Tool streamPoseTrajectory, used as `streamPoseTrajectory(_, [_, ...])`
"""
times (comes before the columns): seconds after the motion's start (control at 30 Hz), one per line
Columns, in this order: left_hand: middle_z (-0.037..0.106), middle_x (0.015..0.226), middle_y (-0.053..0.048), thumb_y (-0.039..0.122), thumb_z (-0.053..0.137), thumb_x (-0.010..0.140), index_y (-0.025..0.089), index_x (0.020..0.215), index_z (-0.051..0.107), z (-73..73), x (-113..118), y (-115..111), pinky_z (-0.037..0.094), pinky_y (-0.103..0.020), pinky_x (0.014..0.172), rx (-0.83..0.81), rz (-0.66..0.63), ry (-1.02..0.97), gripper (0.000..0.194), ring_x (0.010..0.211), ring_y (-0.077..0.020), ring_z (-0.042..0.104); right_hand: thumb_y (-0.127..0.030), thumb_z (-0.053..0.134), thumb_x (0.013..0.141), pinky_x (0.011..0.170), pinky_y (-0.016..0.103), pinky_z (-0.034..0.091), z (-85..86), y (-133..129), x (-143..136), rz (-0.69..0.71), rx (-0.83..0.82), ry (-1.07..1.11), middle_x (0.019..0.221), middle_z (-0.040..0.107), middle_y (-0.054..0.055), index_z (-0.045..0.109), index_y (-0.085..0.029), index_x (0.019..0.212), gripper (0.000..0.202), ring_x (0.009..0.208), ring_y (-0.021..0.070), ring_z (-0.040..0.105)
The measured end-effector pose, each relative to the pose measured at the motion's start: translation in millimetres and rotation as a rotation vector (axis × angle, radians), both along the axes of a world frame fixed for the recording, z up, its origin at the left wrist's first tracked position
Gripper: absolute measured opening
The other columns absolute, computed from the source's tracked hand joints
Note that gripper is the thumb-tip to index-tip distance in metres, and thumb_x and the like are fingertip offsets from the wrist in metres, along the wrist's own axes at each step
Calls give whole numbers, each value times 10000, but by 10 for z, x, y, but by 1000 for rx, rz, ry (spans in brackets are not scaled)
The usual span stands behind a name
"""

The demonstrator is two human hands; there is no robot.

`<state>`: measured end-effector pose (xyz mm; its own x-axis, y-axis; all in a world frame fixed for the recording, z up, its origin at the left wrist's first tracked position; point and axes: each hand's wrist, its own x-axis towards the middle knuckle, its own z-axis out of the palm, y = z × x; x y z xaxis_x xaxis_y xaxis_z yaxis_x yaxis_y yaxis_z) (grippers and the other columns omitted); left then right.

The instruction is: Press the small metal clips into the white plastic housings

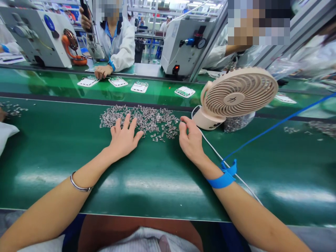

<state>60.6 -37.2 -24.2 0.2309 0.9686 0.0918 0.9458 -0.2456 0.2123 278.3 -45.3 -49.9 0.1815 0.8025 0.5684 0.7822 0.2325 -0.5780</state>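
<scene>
A loose pile of small metal parts (149, 119) is spread on the green work surface (157, 168) in front of me. My left hand (123, 138) lies with spread fingers at the near left edge of the pile, its fingertips touching the parts. At the pile's right edge is my right hand (190, 136), its fingers curled and thumb close to the index finger; whether something small is between them cannot be made out. A blue strap (223, 178) circles my right wrist, and a silver bangle (80, 188) my left forearm.
A beige fan (236, 96) with a white cable stands right of my right hand, a bag of parts (238, 122) behind it. White devices (139, 86) lie on the far belt, near a co-worker's hand (103, 71). A blue cord (275, 126) crosses the right side.
</scene>
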Motion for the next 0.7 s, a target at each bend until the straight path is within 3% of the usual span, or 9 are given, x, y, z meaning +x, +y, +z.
streamPoseTrajectory(0.13, [103, 1510, -95, 537, 197, 874, 165, 1421, 183, 5, -62, 84, 211, -586, 1002, -148, 61, 66, 662, 1327, -431, 104, -329, 273, 873, 986, 455, 357, -19, 32, -33, 10, -180, -38, 1278, 513, 158, 484, -118, 1217, 455, 1195, 252, 461])
streamPoseTrajectory(0.23, [94, 1511, -104, 568, 197, 859, 170, 1422, 177, -1, -77, 89, 202, -580, 1010, -167, 75, 88, 690, 1331, -431, 97, -380, 283, 871, 984, 590, 278, -17, 70, -87, -7, -354, -96, 1411, 366, 123, 432, -174, 1282, 484, 1280, 315, 345])
streamPoseTrajectory(0.37, [55, 1511, -132, 623, 187, 834, 207, 1425, 163, -15, -92, 85, 174, -603, 1007, -182, 102, 76, 723, 1333, -446, 64, -456, 288, 871, 909, 696, 234, 9, 82, -140, -1, -508, -188, 1428, 347, 79, 495, -247, 1207, 447, 1272, 370, 323])
streamPoseTrajectory(0.6, [65, 1491, -209, 647, 194, 818, 157, 1425, 154, -39, -216, 185, 141, -624, 1003, -162, 259, 64, 782, 1316, -483, 81, -416, 315, 871, 876, 529, 366, 10, 4, -125, -37, -335, -161, 1113, 617, 112, 573, -225, 1003, 347, 1007, 278, 547])
streamPoseTrajectory(0.7, [77, 1491, -205, 648, 194, 816, 191, 1414, 209, -26, -255, 192, 151, -646, 980, -156, 245, 35, 753, 1306, -504, 84, -427, 339, 859, 833, 509, 391, -42, 6, -102, -24, -267, -159, 983, 650, 101, 584, -220, 957, 335, 913, 276, 574])
